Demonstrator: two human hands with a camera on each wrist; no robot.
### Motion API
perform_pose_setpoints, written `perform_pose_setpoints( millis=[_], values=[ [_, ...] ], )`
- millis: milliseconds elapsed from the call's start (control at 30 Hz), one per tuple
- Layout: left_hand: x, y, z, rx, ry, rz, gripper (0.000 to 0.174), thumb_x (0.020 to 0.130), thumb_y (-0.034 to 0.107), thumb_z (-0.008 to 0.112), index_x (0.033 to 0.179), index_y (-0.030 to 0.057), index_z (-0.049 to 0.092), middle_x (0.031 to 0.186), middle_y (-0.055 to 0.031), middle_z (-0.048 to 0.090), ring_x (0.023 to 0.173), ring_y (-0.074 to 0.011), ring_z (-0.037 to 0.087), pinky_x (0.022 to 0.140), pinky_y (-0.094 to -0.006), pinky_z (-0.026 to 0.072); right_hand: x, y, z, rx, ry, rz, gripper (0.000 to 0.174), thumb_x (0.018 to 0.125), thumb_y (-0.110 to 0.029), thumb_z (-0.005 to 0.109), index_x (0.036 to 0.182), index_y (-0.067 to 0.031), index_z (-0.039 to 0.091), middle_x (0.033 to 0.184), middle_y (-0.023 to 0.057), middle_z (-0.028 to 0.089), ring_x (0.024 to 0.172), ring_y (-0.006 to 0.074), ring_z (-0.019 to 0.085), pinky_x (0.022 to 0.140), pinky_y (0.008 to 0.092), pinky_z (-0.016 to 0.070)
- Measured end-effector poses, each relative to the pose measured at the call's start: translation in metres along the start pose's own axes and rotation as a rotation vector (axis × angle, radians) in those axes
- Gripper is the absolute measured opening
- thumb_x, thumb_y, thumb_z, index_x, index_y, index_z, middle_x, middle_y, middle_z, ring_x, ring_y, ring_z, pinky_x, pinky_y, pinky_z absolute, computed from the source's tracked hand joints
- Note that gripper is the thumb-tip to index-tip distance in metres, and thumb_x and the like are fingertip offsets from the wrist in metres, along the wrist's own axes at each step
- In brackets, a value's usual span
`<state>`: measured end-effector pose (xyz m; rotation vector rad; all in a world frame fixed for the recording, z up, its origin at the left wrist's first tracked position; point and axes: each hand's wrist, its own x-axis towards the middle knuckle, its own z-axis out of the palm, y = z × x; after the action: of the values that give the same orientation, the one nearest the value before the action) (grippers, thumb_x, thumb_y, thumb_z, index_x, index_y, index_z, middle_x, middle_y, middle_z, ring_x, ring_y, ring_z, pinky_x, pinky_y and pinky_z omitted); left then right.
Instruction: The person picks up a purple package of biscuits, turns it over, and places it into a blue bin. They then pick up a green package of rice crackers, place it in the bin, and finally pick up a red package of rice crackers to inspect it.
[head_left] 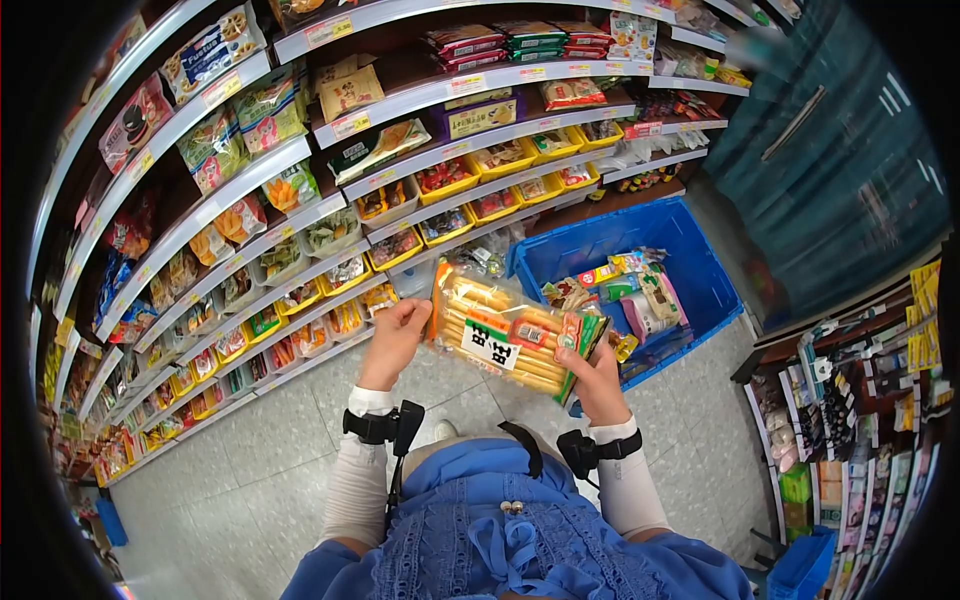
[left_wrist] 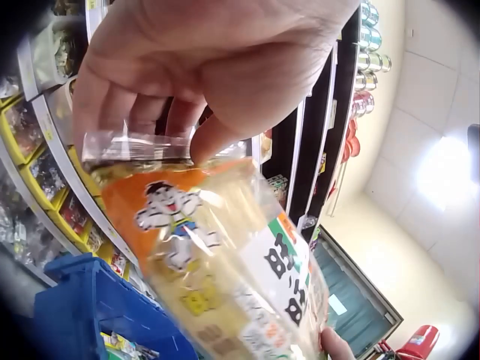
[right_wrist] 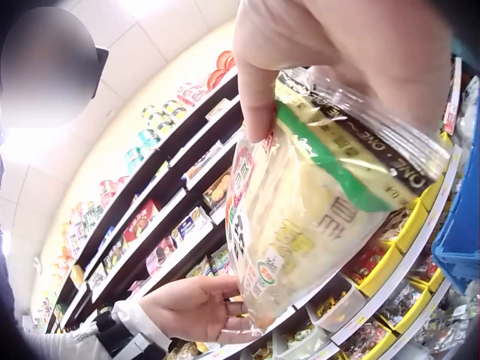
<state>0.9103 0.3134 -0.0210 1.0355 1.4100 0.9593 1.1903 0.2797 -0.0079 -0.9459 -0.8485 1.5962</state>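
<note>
Blue lace blouse (head_left: pixel 500 540) fills the 6 o'clock edge of the head view, right under the camera. Curved shelving (head_left: pixel 420 100) sweeps from 8 o'clock round to 1 o'clock, its white rails lined with yellow trays. Grey tiled floor (head_left: pixel 270 450) lies open toward 7 o'clock, narrowing between the shelving and a display rack (head_left: pixel 850 420) at 3 o'clock. At 2 o'clock a blue crate (head_left: pixel 590 240) sits on the floor against the lowest shelf, part-filled with packets.

Both hands hold the snack bag (head_left: pixel 510 335) of pale sticks in the air at the centre, above the floor and just short of the crate's near rim. At its 9 o'clock end the left hand (head_left: pixel 395 335) pinches the clear sealed edge. At its 4 o'clock end the right hand (head_left: pixel 590 375) grips the green-banded edge, thumb on the front.
</note>
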Motion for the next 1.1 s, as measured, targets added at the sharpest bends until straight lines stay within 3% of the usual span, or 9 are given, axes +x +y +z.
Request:
perform_pose_setpoints(
  millis=[133, 333, 400, 533, 600, 700, 800, 1000, 1100],
  values=[
    [-0.006, 0.004, 0.014, 0.032, 0.106, 0.019, 0.028, 0.092, 0.022, 0.052, 0.108, 0.0012, 0.059, 0.088, -0.001, 0.061, 0.079, -0.0066, 0.054, 0.071, -0.0202, 0.0424, 0.0, -0.008, 0.007, -0.123, 0.005, -0.114, 0.04, 0.082, -0.007, 0.062, 0.119, -0.0004, 0.048, 0.111, 0.0071, 0.057, 0.101, 0.0127, 0.053, 0.089, 0.0276, 0.0414],
    [-0.008, 0.008, 0.018, -0.039, 0.182, 0.112, 0.036, 0.091, 0.021, 0.053, 0.123, 0.0046, 0.05, 0.097, -0.0038, 0.06, 0.087, -0.0086, 0.055, 0.074, -0.0215, 0.044, 0.007, -0.001, 0.006, 0.102, 0.135, 0.037, 0.038, 0.087, -0.015, 0.059, 0.12, -0.0002, 0.047, 0.11, 0.0068, 0.057, 0.099, 0.0132, 0.056, 0.085, 0.0268, 0.0446],
    [-0.015, 0.015, 0.018, -0.283, 0.046, 0.033, 0.036, 0.091, 0.021, 0.054, 0.124, 0.0066, 0.049, 0.103, -0.0049, 0.058, 0.09, -0.0089, 0.054, 0.073, -0.0227, 0.0466, 0.011, 0.006, -0.001, 0.295, 0.107, 0.142, 0.042, 0.089, -0.024, 0.054, 0.122, -0.0011, 0.044, 0.117, 0.011, 0.055, 0.103, 0.0186, 0.058, 0.083, 0.0314, 0.0486],
    [-0.019, 0.021, 0.017, -0.256, -0.023, 0.083, 0.038, 0.091, 0.021, 0.053, 0.126, 0.0083, 0.047, 0.107, -0.0036, 0.056, 0.091, -0.0085, 0.055, 0.073, -0.0243, 0.0488, 0.003, -0.009, 0.004, 0.518, 0.103, 0.339, 0.044, 0.088, -0.029, 0.056, 0.123, -0.0051, 0.046, 0.118, 0.009, 0.056, 0.103, 0.0196, 0.058, 0.082, 0.0293, 0.0499],
    [-0.02, 0.02, 0.016, -0.349, -0.099, 0.169, 0.042, 0.09, 0.021, 0.054, 0.13, 0.0092, 0.044, 0.115, -0.004, 0.052, 0.102, -0.0122, 0.052, 0.077, -0.0269, 0.0492, -0.002, -0.009, 0.011, 0.351, 0.177, 0.19, 0.04, 0.086, -0.031, 0.057, 0.118, -0.0074, 0.052, 0.114, 0.0079, 0.059, 0.1, 0.0191, 0.06, 0.075, 0.0282, 0.0522],
    [-0.023, 0.025, 0.013, -0.243, -0.198, 0.376, 0.049, 0.087, 0.018, 0.058, 0.132, 0.0107, 0.04, 0.123, -0.0057, 0.047, 0.115, -0.016, 0.044, 0.084, -0.0285, 0.047, 0.01, 0.018, -0.02, 0.591, 0.182, 0.343, 0.038, 0.086, -0.033, 0.058, 0.114, -0.0083, 0.056, 0.11, 0.008, 0.061, 0.095, 0.0189, 0.062, 0.07, 0.0282, 0.0534],
    [-0.024, 0.027, 0.014, -0.167, -0.227, 0.459, 0.049, 0.083, 0.014, 0.062, 0.129, 0.0108, 0.045, 0.128, -0.008, 0.042, 0.123, -0.0189, 0.037, 0.09, -0.0298, 0.0434, 0.009, 0.02, -0.024, 0.453, 0.224, 0.295, 0.038, 0.086, -0.034, 0.058, 0.114, -0.0084, 0.055, 0.108, 0.0085, 0.062, 0.092, 0.0194, 0.063, 0.068, 0.0282, 0.0541],
    [-0.015, 0.015, 0.015, -0.008, -0.126, 0.563, 0.04, 0.082, 0.014, 0.063, 0.12, 0.009, 0.053, 0.129, -0.0084, 0.043, 0.122, -0.0205, 0.039, 0.097, -0.0324, 0.037, 0.007, 0.007, -0.012, 0.619, 0.089, 0.514, 0.041, 0.084, -0.043, 0.057, 0.112, -0.0135, 0.056, 0.097, 0.0024, 0.064, 0.079, 0.0152, 0.064, 0.048, 0.0282, 0.0523],
    [-0.015, 0.016, 0.012, -0.017, -0.151, 0.632, 0.039, 0.082, 0.016, 0.061, 0.12, 0.0085, 0.054, 0.131, -0.0086, 0.042, 0.122, -0.022, 0.039, 0.099, -0.034, 0.0338, 0.007, 0.006, -0.01, 0.627, 0.163, 0.474, 0.042, 0.085, -0.037, 0.058, 0.115, -0.0078, 0.054, 0.103, 0.0103, 0.063, 0.076, 0.0211, 0.064, 0.051, 0.0257, 0.054]
  ],
)
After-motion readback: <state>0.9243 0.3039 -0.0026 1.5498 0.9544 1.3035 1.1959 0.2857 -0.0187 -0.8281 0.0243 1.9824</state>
